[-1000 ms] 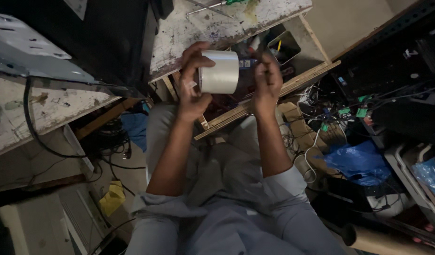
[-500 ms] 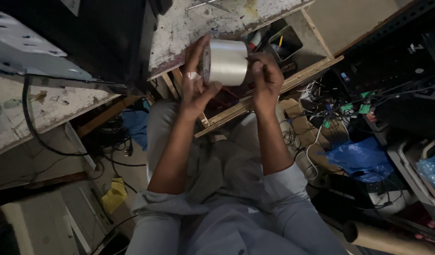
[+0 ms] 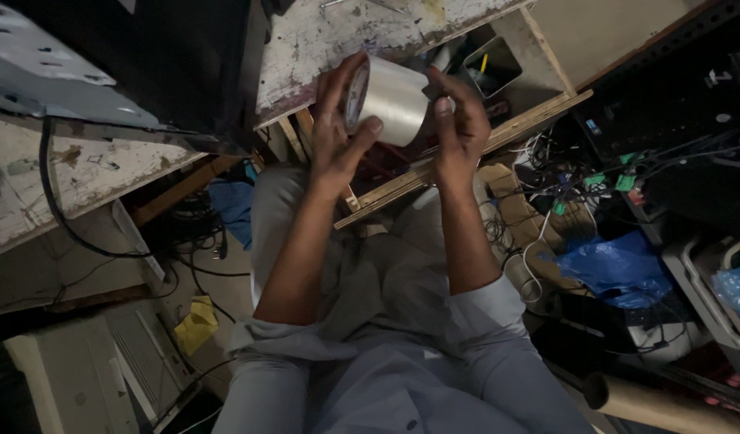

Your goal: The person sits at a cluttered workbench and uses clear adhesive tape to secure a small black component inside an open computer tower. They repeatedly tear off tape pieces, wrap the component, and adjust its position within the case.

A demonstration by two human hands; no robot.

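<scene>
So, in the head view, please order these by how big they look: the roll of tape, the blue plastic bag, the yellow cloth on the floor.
1. Blue plastic bag, largest.
2. Roll of tape, though it is nearer the camera, so its real rank is unsure.
3. Yellow cloth, smallest.

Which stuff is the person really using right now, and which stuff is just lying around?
In use:
- roll of clear tape
- left hand, gripping the roll
- right hand, fingers on the roll's other end

Just lying about:
- blue plastic bag
- yellow cloth on the floor
- cardboard tube
- tangle of wires
- worn wooden bench
</scene>
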